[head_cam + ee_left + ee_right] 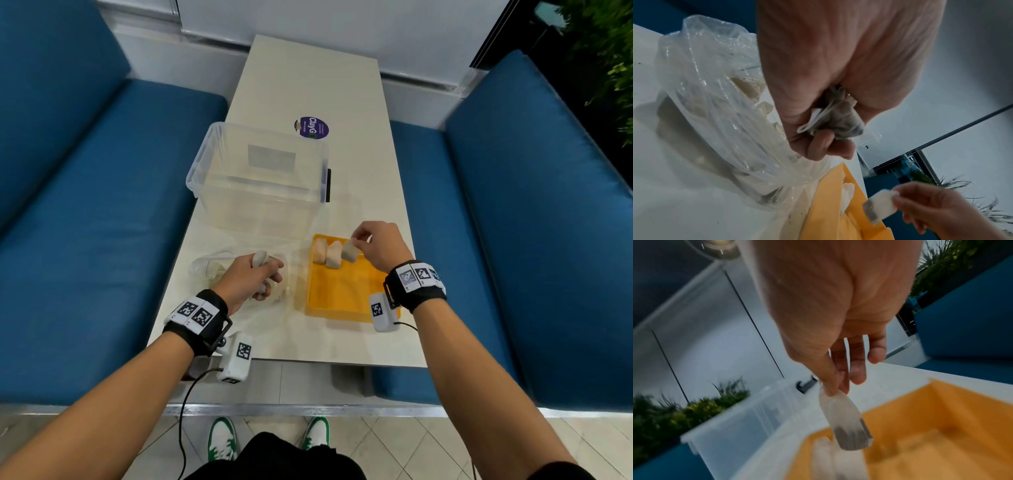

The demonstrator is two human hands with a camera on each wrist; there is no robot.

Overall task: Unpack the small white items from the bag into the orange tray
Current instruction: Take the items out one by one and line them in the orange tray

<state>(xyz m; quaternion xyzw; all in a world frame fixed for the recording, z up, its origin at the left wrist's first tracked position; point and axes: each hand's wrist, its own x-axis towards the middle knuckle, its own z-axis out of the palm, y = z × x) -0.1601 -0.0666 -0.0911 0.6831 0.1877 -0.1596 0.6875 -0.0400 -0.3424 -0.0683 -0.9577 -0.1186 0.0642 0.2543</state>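
Observation:
An orange tray (342,294) lies on the table, with two small white sachets (328,253) at its far left corner. My right hand (376,245) pinches a third white sachet (350,253) by its top edge, just above the tray beside those two; the right wrist view shows this sachet (846,421) hanging from thumb and forefinger. Left of the tray lies a clear plastic bag (719,123) with more white sachets inside. My left hand (251,277) hovers over the bag, fingers curled around a bunch of sachets (838,120).
A large clear plastic bin (260,174) stands on the table behind the bag and tray. A purple round sticker (311,127) lies beyond it. Blue bench cushions (102,205) flank the narrow table on both sides.

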